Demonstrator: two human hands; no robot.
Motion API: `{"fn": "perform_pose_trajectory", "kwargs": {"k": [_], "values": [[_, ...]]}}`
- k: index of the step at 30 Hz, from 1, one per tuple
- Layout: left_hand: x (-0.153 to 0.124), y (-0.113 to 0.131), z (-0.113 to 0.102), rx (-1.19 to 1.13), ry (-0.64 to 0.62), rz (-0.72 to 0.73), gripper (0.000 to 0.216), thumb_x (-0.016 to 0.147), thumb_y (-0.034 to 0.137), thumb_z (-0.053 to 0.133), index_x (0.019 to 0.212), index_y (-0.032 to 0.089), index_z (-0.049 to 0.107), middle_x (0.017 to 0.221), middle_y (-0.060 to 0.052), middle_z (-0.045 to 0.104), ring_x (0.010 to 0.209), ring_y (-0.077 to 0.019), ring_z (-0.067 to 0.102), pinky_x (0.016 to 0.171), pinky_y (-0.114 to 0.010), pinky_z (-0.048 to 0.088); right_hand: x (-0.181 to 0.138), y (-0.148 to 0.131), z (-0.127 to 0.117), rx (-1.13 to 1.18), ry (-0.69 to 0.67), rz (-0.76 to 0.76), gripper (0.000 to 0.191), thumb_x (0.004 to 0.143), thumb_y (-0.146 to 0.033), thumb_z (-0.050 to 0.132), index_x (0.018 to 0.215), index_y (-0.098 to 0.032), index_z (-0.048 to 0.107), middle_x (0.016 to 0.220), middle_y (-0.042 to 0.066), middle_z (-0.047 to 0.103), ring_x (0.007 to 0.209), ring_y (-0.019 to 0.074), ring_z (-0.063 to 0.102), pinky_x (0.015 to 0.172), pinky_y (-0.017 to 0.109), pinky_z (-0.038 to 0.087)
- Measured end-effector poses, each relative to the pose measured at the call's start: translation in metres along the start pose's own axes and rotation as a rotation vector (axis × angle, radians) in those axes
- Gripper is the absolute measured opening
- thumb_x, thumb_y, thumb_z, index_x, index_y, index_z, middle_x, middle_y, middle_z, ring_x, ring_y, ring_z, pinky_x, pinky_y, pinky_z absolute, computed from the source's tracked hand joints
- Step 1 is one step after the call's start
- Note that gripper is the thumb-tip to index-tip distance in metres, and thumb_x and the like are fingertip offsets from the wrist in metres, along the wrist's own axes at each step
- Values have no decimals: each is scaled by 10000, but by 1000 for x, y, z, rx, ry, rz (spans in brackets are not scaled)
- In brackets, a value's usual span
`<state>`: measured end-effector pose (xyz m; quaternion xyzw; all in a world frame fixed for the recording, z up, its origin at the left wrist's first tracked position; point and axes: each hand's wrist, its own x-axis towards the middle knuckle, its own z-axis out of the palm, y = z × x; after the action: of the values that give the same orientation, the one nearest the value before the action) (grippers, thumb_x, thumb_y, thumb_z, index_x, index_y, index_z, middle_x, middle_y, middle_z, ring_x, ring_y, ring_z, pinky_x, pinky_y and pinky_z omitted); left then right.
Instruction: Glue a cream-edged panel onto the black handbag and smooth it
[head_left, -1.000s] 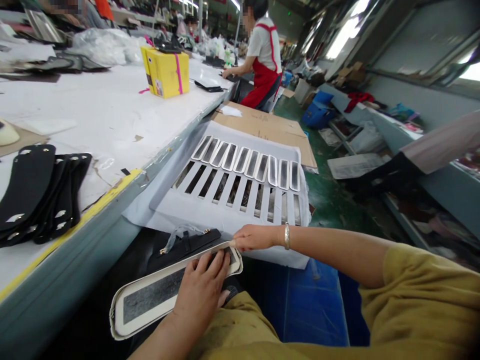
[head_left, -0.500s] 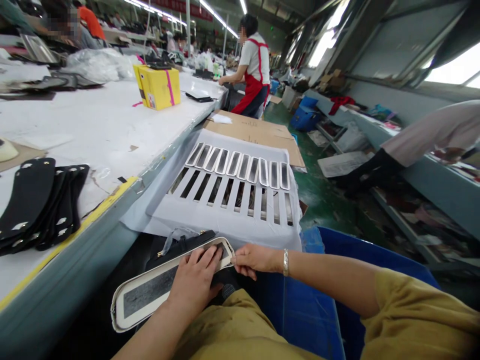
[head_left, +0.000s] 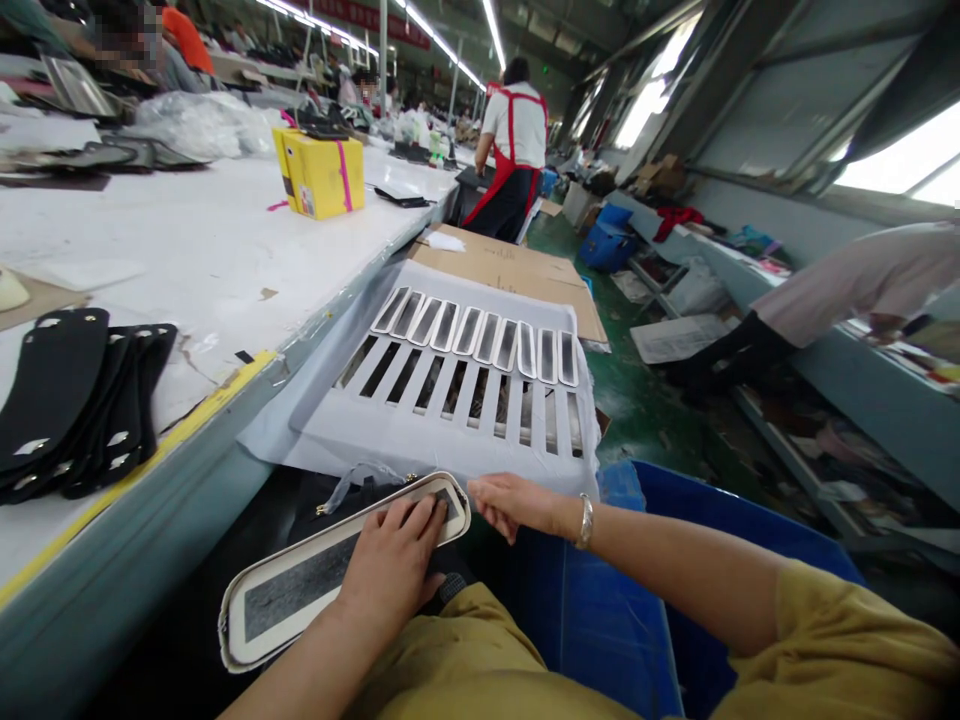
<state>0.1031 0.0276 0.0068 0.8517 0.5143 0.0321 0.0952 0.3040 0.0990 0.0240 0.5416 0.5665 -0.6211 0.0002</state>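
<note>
Cream-rimmed panel [head_left: 292, 592] lies slanted across the person's lap, just below the edge of the table [head_left: 187, 250]. The left hand [head_left: 391, 562] rests flat on its far half, fingers stretched out and pressing, gripping nothing. The right hand [head_left: 517, 503] sits at the panel's rounded tip with fingers curled; whether they pinch the rim is hard to tell. Beyond lies a slotted white sheet [head_left: 450, 430], and to the right a blue bin [head_left: 607, 620]. Pinned only by a flat palm, the panel could slip off the lap toward the bin.
</note>
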Motion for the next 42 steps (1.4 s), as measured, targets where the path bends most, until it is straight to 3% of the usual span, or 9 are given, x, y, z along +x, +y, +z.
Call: {"fn": "perform_pose_trajectory", "kwargs": {"k": [4, 8, 12, 16, 19, 23, 27, 32, 42], "values": [[-2, 3, 6, -31, -14, 3, 710, 720, 458, 665, 1355, 233, 443, 1401, -50, 463, 1173, -303, 425, 894, -455, 399, 3, -10, 2, -283, 213, -178, 349, 777, -423, 625, 982, -167, 505, 786, 7, 602, 601, 121, 577, 510, 231, 491], [-6, 2, 10, -90, 25, -40, 712, 728, 462, 652, 1368, 250, 421, 1423, -37, 438, 1197, -300, 402, 944, -461, 371, 6, -28, 7, -710, 454, -531, 210, 785, -224, 584, 977, -146, 553, 916, 63, 607, 831, 169, 565, 772, 302, 468], [-6, -4, 8, -167, 26, -33, 696, 689, 464, 687, 1319, 268, 467, 1398, -25, 463, 1173, -304, 422, 961, -465, 369, -1, -40, 12, -1091, 348, -792, 109, 832, -221, 541, 896, -172, 614, 911, 60, 623, 911, 198, 545, 930, 387, 389], [-8, -9, 2, -325, 41, -37, 850, 635, 479, 728, 1371, 237, 377, 1381, -54, 479, 1180, -303, 434, 994, -473, 368, -3, -35, 23, -1299, 356, -793, 216, 820, -245, 600, 1026, -182, 616, 970, 69, 668, 1077, 253, 525, 1087, 509, 184], [-14, -19, -6, -482, 72, 3, 993, 648, 483, 723, 1436, 150, 219, 1403, -118, 444, 1221, -274, 438, 1029, -437, 377, 4, -30, 29, -1366, 437, -817, 468, 782, -242, 669, 1214, -121, 534, 1085, 129, 662, 1159, 280, 503, 1093, 504, 191], [-40, -35, -15, -497, 260, -163, 575, 804, 386, 600, 1301, 145, 440, 1394, -123, 442, 1240, -218, 452, 1040, -355, 398, 14, -33, 30, -1397, 453, -869, 572, 668, -282, 785, 1157, -81, 567, 1081, 172, 664, 1115, 292, 550, 1082, 478, 250], [-81, -42, -7, -167, 176, -316, 357, 857, 400, 546, 1096, 146, 622, 1165, -123, 627, 1063, -259, 578, 951, -421, 473, 13, -35, 30, -1391, 438, -873, 622, 606, -296, 833, 1121, -62, 574, 1078, 186, 660, 1110, 292, 556, 1087, 472, 265], [-101, -47, 8, 53, 127, -256, 683, 752, 591, 605, 1220, 95, 573, 1273, -160, 570, 1162, -317, 522, 991, -430, 446, 1, -33, 35, -1365, 369, -760, 427, 743, -286, 735, 1091, -90, 582, 1058, 154, 665, 1155, 265, 526, 1114, 461, 229], [-106, -54, -1, -59, -16, -282, 708, 771, 649, 512, 1286, 164, 531, 1371, -113, 495, 1247, -308, 452, 1027, -441, 400, -5, -38, 41, -1312, 312, -640, 340, 782, -313, 685, 1061, -144, 590, 1091, 132, 625, 1162, 284, 494, 1097, 509, 215]]}}
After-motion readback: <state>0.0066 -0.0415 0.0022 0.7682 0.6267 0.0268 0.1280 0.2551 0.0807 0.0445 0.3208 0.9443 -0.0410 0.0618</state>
